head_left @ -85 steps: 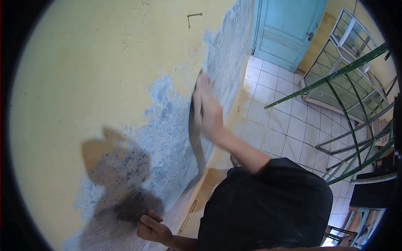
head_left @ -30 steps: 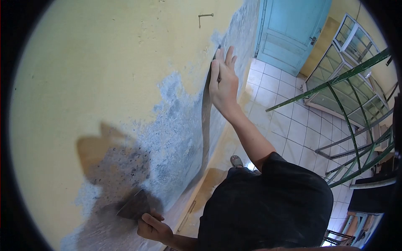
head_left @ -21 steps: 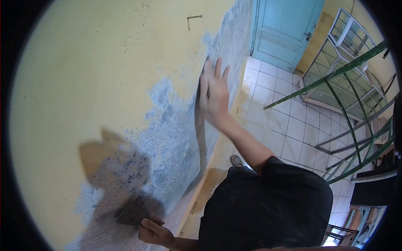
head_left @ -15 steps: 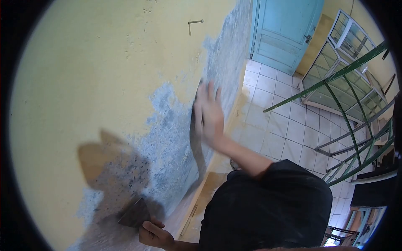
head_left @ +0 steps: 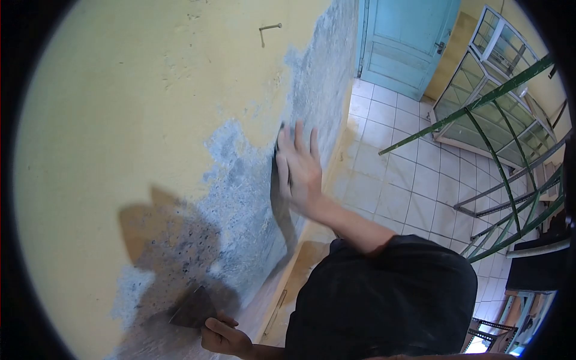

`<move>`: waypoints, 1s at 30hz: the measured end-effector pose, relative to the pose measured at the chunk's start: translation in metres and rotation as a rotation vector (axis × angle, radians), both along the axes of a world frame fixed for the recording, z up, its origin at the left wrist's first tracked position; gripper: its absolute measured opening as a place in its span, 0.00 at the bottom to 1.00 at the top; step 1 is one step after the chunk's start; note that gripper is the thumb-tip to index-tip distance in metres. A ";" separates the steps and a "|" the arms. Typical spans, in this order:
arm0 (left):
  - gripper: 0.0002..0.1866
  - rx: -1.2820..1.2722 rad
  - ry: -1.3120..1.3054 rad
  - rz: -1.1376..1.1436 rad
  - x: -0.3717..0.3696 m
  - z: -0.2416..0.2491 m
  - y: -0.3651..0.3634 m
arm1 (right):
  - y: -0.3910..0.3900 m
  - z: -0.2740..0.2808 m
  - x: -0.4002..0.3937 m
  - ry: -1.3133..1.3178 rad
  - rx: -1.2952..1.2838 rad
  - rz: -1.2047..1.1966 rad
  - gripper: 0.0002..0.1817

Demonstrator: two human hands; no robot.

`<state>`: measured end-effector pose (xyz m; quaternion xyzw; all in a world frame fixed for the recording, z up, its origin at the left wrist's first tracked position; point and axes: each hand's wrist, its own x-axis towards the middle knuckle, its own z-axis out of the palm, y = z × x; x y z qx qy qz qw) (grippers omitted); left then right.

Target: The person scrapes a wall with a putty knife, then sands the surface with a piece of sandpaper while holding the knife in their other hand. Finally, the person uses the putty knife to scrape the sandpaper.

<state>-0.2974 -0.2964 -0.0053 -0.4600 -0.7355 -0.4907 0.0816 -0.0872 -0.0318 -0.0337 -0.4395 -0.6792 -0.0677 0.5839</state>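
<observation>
My left hand [head_left: 225, 339], low in the view, is closed around a scraper with a wide dark blade [head_left: 193, 309]. The blade is close to the patchy wall [head_left: 237, 192]; whether its edge touches cannot be made out. Grey-blue, pitted areas show where the wall's yellow coat [head_left: 114, 108] is gone. Higher up, my right hand [head_left: 301, 171] is at the wall with fingers spread and its back towards me. A dark strip beside its fingers may be shadow. Shadows of the scraper and my arms fall across the wall.
A nail [head_left: 271, 26] sticks out of the wall above. White floor tiles [head_left: 390, 174] run towards a blue door [head_left: 408, 45]. To the right are a glass cabinet [head_left: 480, 108] and a green metal frame [head_left: 504, 89] reaching across the floor.
My right hand has shifted slightly down, its fingers still spread. The scraper stays in my left hand at almost the same place. The camera view has moved a little.
</observation>
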 end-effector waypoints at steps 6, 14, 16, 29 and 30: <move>0.30 -0.037 0.020 0.057 0.005 0.010 0.002 | 0.067 0.045 0.026 0.132 0.028 -0.117 0.23; 0.30 -0.038 -0.001 0.003 0.004 0.011 0.001 | 0.039 0.026 0.016 0.015 0.042 -0.119 0.23; 0.30 -0.025 0.015 0.002 0.006 0.013 0.003 | 0.053 0.035 0.020 0.019 0.034 -0.195 0.23; 0.30 0.026 0.039 -0.002 0.005 0.008 0.005 | 0.062 0.031 0.021 0.058 0.075 -0.162 0.23; 0.30 0.032 0.035 -0.001 0.006 0.008 0.005 | 0.048 0.025 0.011 0.095 0.069 -0.129 0.23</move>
